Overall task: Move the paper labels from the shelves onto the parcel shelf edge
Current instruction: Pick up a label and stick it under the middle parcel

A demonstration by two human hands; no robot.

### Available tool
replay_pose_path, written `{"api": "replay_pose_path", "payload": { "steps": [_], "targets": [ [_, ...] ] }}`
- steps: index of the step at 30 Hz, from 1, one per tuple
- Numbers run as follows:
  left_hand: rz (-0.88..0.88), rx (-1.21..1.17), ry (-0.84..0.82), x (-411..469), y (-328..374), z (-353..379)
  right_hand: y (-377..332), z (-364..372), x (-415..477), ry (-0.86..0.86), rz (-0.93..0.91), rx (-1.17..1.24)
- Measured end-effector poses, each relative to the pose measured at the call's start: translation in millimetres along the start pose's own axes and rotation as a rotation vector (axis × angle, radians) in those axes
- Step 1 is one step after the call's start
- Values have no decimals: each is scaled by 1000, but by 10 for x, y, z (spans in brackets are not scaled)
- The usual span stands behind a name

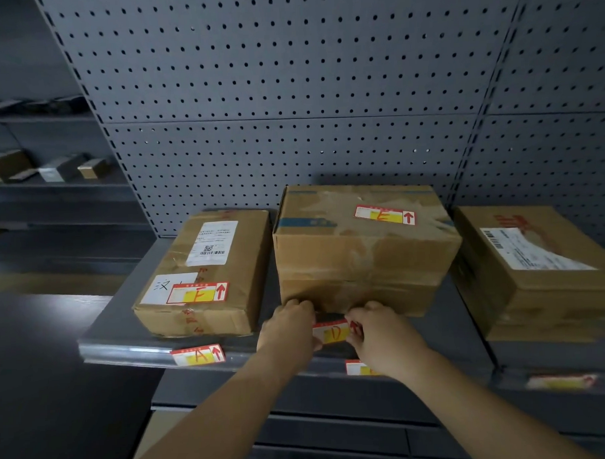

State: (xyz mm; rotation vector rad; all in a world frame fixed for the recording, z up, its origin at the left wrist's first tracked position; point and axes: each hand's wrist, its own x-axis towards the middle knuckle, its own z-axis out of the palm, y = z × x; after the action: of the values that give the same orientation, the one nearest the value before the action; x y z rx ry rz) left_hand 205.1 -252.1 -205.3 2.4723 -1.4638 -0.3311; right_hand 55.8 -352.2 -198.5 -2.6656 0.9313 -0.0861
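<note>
Two hands meet at lower centre. The left hand [291, 327] and right hand [380, 333] each pinch one end of label D [332, 332], holding it just over the shelf edge [134, 355]. Three more labels sit on that edge: label A [198, 355] at lower left, a half-hidden label [355, 368] under the right wrist, and a blurred label [560, 381] at lower right. Beyond stand three parcels. The left parcel [247, 265] carries label F [197, 293], the middle parcel [364, 261] carries label E [384, 215], and the right parcel [543, 289] is cut off by the frame.
</note>
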Motion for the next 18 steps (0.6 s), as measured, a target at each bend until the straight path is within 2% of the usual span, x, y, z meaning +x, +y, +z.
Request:
{"api": "replay_pose_path", "payload": {
  "steps": [12, 18],
  "targets": [
    [81, -131, 59, -99, -101, 7, 69, 22, -43, 101, 9, 159],
    [94, -117, 91, -134, -67, -123, 44, -83, -47, 47, -22, 271]
  ]
}}
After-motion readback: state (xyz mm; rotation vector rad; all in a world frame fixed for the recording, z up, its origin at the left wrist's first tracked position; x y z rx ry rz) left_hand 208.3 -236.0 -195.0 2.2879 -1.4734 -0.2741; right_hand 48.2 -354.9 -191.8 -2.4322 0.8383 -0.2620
